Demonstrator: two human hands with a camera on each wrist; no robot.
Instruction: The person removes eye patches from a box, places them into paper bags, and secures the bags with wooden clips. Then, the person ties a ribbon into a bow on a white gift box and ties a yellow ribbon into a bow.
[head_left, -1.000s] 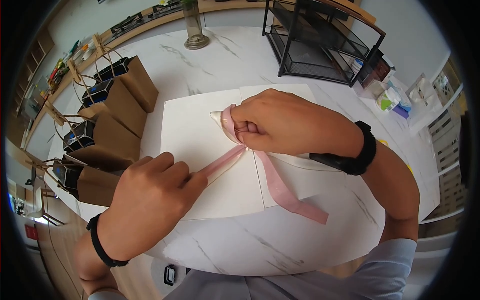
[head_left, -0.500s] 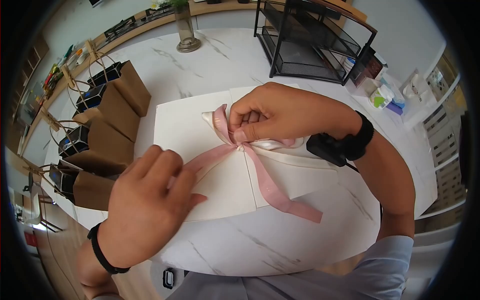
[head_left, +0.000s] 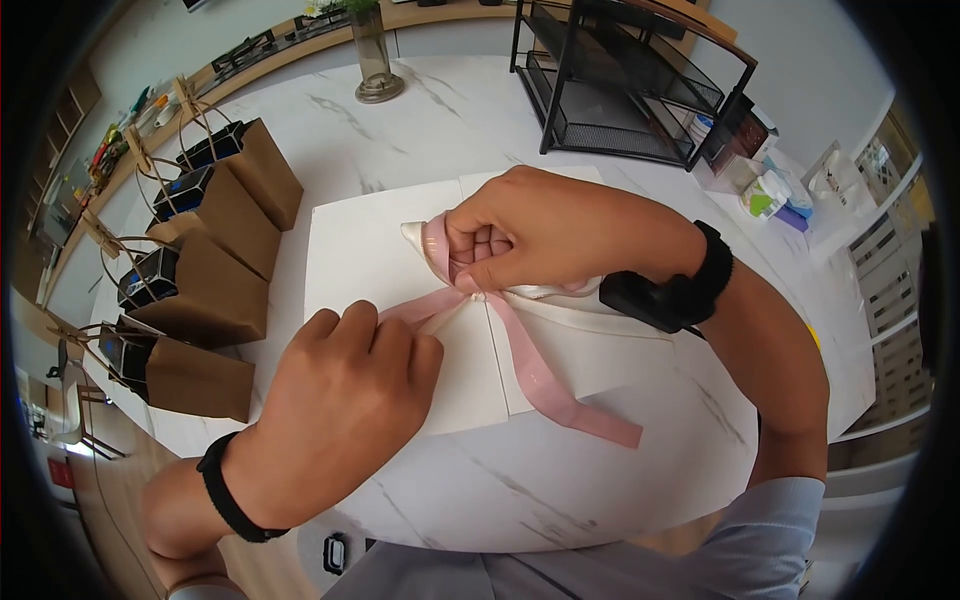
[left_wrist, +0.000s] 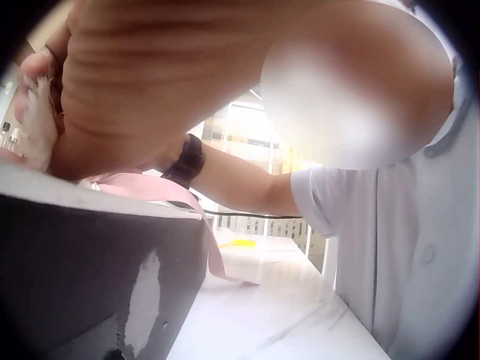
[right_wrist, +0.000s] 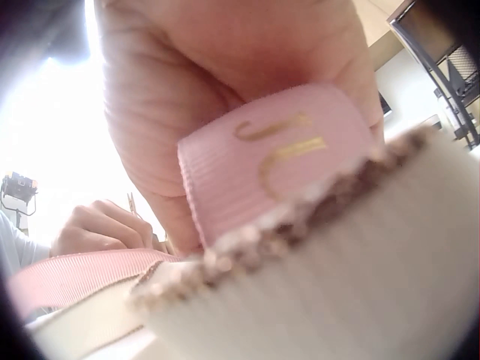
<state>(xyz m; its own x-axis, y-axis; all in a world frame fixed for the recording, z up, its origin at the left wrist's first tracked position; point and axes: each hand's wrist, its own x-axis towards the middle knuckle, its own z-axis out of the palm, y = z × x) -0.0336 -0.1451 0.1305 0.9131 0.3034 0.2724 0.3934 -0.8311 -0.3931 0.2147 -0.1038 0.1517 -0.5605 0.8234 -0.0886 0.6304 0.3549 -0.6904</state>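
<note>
A white box [head_left: 365, 250] lies on the table, tied with a pink ribbon [head_left: 535, 370] and a white ribbon [head_left: 590, 317]. My right hand [head_left: 580, 230] pinches the bow at the knot between thumb and fingers. Gold lettering shows on the pink loop [right_wrist: 262, 161] there, beside a white loop with a glittery edge [right_wrist: 360, 262]. Left of the knot, my left hand [head_left: 345, 385] curls over the box's front and holds the pink ribbon running from the knot; its fingertips are hidden in the head view. A pink tail [left_wrist: 214, 247] hangs over the box's edge.
Several brown paper bags [head_left: 220, 290] with clipped handles stand along the left. A glass vase [head_left: 373, 60] is at the back, and a black mesh rack [head_left: 630, 90] at the back right. Small packets [head_left: 775, 195] lie beside the rack on the marble-patterned table [head_left: 450, 120].
My left hand loosened on the ribbon, thumb out, then moved right toward the knot and curled again. The right hand stays at the bow; its fingers shifted slightly left.
</note>
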